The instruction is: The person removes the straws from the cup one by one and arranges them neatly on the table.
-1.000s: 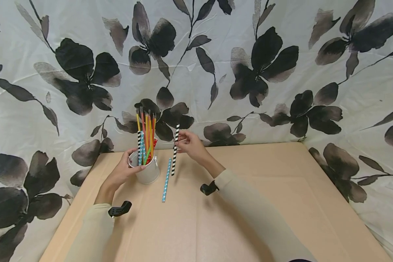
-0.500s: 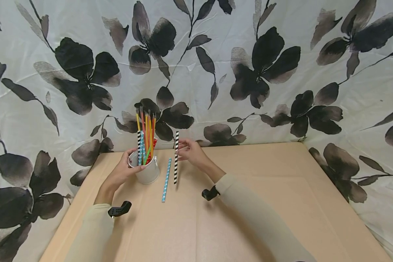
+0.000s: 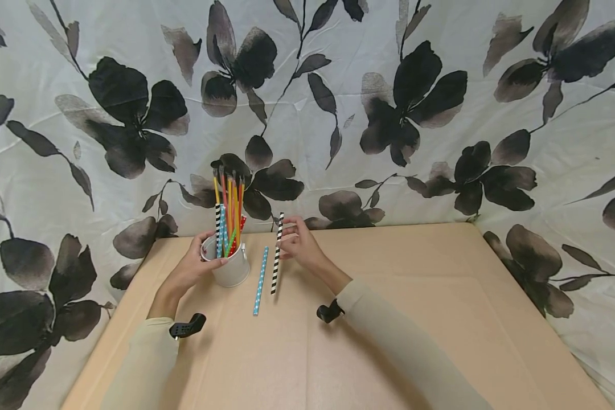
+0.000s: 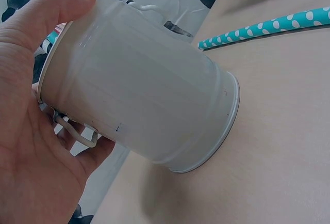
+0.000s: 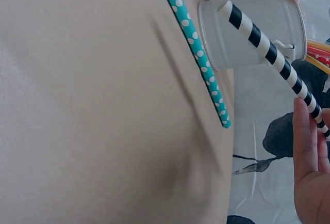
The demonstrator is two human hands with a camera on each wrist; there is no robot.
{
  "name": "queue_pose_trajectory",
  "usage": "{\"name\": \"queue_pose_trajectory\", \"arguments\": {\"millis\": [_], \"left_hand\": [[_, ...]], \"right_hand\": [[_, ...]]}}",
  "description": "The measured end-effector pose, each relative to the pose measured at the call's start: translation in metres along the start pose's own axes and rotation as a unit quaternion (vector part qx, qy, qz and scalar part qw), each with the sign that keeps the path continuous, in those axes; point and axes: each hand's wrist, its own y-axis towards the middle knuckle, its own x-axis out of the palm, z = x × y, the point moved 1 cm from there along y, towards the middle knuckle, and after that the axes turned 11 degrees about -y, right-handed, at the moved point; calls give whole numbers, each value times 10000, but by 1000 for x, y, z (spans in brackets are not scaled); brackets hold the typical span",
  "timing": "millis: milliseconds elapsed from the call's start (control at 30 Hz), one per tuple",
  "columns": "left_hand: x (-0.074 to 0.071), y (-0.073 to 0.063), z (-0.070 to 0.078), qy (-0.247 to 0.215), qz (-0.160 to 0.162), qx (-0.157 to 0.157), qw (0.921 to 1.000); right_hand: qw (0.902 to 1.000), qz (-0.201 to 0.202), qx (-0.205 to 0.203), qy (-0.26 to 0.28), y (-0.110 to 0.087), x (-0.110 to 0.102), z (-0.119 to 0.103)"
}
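Note:
With fingers and thumb curled over its rim, my left hand [image 3: 192, 266] grips a white metal bucket [image 3: 234, 271] near the table's back left. Pencils [image 3: 234, 210], striped, dotted and red patterned straws and something green stand inside. In the left wrist view the thumb lies on the rim of the bucket [image 4: 139, 84]. My right hand [image 3: 302, 247] pinches a black-and-white striped paper straw [image 3: 277, 256] by its upper part, slightly tilted, right of the bucket. Between them a blue straw with white dots [image 3: 260, 282] lies on the table; the right wrist view shows the dotted straw [image 5: 198, 53] beside the bucket.
The light brown table [image 3: 389, 319] spreads out to the right and toward the front. A white cloth with dark flowers [image 3: 328, 136] hangs behind it and around its sides. Each wrist wears a black device [image 3: 187, 328].
My right hand has lowered the striped straw and brought it a little toward me, its tilt shifting slightly. The left hand, the bucket and the dotted straw have stayed in place.

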Motion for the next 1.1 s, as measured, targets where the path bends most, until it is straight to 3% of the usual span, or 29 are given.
{"name": "queue_pose_trajectory", "arguments": {"millis": [367, 600, 1100], "left_hand": [[-1, 2, 0, 81, 21, 3, 10000], [1, 0, 2, 58, -5, -13, 10000], [4, -2, 5, 36, 4, -25, 10000]], "right_hand": [[9985, -252, 209, -432, -4, 5, 8], [9929, -455, 341, -1043, -6, 7, 17], [9822, -710, 832, -1530, -7, 12, 27]]}}
